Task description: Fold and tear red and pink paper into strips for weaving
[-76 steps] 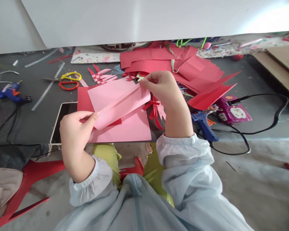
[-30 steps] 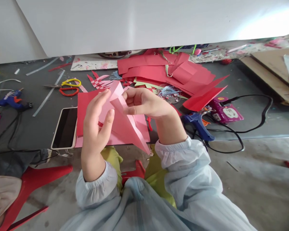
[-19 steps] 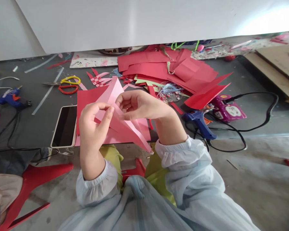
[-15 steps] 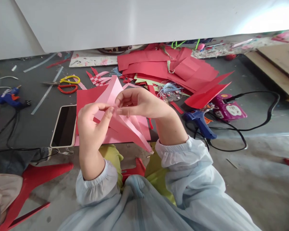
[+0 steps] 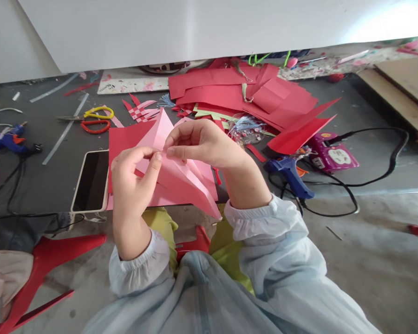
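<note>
Handwriting is showing in black on the white board (image 5: pixel 134 83), too small to read; a purple socket block (image 5: pixel 334 155) is bearing a pale emblem, any lettering illegible. Pink paper (image 5: pixel 184 178), creased into slanting folds, is standing over a red sheet (image 5: pixel 125 139), its lower corner reaching past the edge of the dark table (image 5: pixel 55 190). Left hand (image 5: pixel 132 178): thumb and forefinger pinching the fold. Right hand (image 5: pixel 205 148): thumb and forefinger pinching just beside, other fingers curling.
</note>
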### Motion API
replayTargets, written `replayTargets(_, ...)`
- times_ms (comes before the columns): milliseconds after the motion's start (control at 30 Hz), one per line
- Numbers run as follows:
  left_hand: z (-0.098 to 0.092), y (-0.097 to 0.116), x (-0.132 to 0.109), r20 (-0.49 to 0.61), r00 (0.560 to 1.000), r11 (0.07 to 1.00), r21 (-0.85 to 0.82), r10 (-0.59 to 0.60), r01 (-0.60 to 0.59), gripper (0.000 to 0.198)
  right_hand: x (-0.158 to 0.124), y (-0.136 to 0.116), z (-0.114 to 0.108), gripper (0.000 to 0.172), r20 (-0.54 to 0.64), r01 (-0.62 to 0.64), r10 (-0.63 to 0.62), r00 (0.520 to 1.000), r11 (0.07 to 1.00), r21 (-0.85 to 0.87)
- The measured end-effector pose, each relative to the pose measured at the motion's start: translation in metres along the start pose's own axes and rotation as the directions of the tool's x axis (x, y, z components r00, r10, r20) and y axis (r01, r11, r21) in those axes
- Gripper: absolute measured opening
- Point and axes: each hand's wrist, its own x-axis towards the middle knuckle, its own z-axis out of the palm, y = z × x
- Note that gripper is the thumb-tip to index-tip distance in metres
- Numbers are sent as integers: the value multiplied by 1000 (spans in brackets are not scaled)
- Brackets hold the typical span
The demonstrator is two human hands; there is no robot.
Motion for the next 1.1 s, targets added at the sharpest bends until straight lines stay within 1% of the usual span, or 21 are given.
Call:
replayTargets(167, 2, -1, -2, -26, 1000, 998, -57, 0, -2, 13, 0, 2, 0, 28, 15, 33, -33, 999, 999, -1)
replayTargets(300, 4, -8, -3, -55, 998, 990, -139, -11, 3, 9, 1, 3, 2, 29, 13, 60, -60, 998, 998, 13)
replayTargets(467, 8, -15, -4, -95, 994, 968, -250, -46, 21, 8, 3, 6, 5, 32, 24, 139, -139, 990, 990, -2)
replayTargets(667, 9, -14, -5, -105, 993, 963, -269, -59, 29, 9, 4, 9, 7, 34, 20, 233, -233, 972, 972, 14)
replayTargets(833, 8, -12, -5, -91, 992, 967, -246, -90, 65, 12, 4, 8, 8, 33, 13, 266, -265, 964, 964, -24)
replayTargets(900, 8, -12, -6, -85, 992, 969, -236, -93, 71, 13, 4, 7, 7, 33, 4, 261, -261, 965, 964, -43)
replayTargets(1100, 8, -13, -7, -68, 991, 972, -213, -115, 98, 18, 1, 5, 3, 37, -6, 160, -161, 987, 983, -91)
